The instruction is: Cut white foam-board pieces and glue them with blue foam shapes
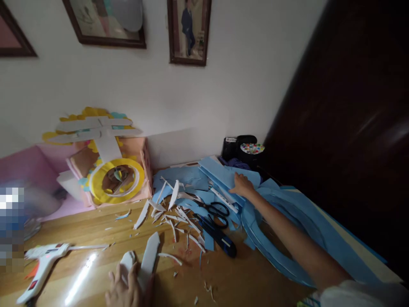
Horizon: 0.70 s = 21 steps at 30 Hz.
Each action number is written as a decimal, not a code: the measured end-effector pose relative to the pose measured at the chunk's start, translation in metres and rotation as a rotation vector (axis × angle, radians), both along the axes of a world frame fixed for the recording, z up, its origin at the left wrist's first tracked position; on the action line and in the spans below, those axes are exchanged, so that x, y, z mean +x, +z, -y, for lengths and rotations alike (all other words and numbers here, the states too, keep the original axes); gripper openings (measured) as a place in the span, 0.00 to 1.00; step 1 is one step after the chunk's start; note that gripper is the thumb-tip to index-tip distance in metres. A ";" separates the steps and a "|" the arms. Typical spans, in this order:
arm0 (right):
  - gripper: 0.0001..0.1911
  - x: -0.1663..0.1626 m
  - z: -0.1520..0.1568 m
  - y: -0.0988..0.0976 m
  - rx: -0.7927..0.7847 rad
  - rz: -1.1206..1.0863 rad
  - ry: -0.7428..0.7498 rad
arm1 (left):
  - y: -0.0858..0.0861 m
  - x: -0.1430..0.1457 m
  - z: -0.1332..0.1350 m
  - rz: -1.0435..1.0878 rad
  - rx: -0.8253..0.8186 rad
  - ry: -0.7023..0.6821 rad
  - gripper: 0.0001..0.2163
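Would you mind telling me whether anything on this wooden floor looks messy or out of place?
Yes: white foam offcuts lie strewn beside the blue sheets, and the scissors and a blue utility knife lie loose among them.

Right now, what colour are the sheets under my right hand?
Light blue sheets, under the right hand; clearest in the head view.

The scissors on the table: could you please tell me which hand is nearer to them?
Right. The right hand rests on blue sheets just beyond the scissors; the left hand is far off, holding a white piece.
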State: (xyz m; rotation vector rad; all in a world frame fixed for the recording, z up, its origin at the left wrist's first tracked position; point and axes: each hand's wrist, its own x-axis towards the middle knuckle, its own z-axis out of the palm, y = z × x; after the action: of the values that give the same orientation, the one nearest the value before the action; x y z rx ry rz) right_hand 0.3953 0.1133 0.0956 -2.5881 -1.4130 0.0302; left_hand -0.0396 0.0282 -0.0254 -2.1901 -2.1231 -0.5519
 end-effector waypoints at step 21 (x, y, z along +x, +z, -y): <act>0.57 -0.164 0.086 0.159 0.499 0.058 0.494 | 0.198 0.126 -0.043 1.304 -0.548 -1.000 0.27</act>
State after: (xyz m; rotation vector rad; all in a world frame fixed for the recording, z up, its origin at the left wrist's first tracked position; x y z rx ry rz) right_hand 0.2314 0.0276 0.2548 -1.8196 -1.7734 -0.2898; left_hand 0.0865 0.0715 0.1728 -3.8243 -1.0856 -2.1070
